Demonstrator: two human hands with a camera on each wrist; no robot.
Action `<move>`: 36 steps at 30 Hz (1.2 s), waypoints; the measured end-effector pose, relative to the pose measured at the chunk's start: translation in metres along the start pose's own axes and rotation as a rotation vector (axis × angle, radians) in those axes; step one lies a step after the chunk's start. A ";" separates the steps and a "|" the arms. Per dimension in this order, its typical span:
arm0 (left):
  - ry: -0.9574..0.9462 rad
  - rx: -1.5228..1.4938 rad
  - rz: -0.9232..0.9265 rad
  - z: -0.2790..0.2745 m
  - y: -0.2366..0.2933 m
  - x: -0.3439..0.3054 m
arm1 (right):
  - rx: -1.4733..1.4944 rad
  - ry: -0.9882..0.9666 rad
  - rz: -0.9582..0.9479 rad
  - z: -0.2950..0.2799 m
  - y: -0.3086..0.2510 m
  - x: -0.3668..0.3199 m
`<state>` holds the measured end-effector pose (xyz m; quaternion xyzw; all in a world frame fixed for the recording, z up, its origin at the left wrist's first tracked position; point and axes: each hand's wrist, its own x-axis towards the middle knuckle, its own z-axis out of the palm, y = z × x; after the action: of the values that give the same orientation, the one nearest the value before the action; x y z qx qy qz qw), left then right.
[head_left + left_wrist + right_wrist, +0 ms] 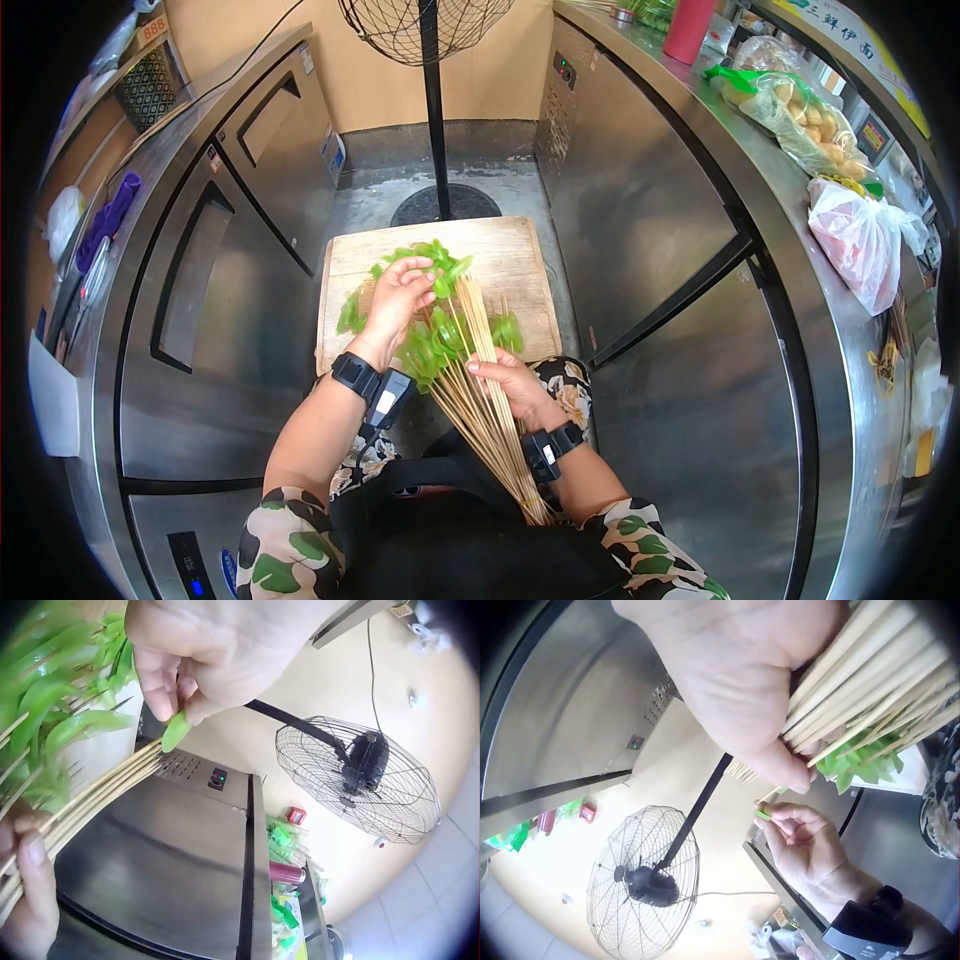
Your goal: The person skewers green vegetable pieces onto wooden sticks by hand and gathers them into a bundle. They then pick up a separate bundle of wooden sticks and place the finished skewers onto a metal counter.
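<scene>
My left hand [398, 300] pinches a green leaf-like slice [176, 732] between thumb and fingertips, at the tips of the bare sticks in the left wrist view. My right hand [515, 385] grips a bundle of thin wooden sticks [487, 340], fingers curled round it and thumb on top. More sticks, with green pieces [428, 348] threaded on their upper ends, slant beside the bare ones. Other green pieces [352, 312] lie on the wooden board [390, 236]. In the right wrist view a stick tip touches or nearly touches the pinched slice [763, 815].
Steel cabinets [660, 250] stand on both sides. Beyond the board is a black fan [432, 60] on a round base [445, 204]. The right counter holds a red bottle [690, 30] and plastic bags [862, 235]; a purple cloth [107, 222] lies at left.
</scene>
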<state>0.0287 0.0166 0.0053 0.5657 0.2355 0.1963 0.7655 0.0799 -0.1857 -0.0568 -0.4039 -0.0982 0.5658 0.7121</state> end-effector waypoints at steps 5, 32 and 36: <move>0.041 0.029 -0.021 -0.003 -0.002 0.008 | -0.074 -0.013 0.000 -0.001 -0.001 0.002; -0.150 0.007 -0.356 -0.015 0.014 0.013 | -0.098 -0.029 -0.021 -0.003 0.002 0.007; -0.164 0.055 -0.373 -0.006 0.015 0.003 | -0.098 -0.016 -0.036 -0.002 0.002 0.006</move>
<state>0.0273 0.0272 0.0174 0.5470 0.2781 -0.0019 0.7896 0.0815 -0.1812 -0.0617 -0.4318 -0.1386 0.5508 0.7007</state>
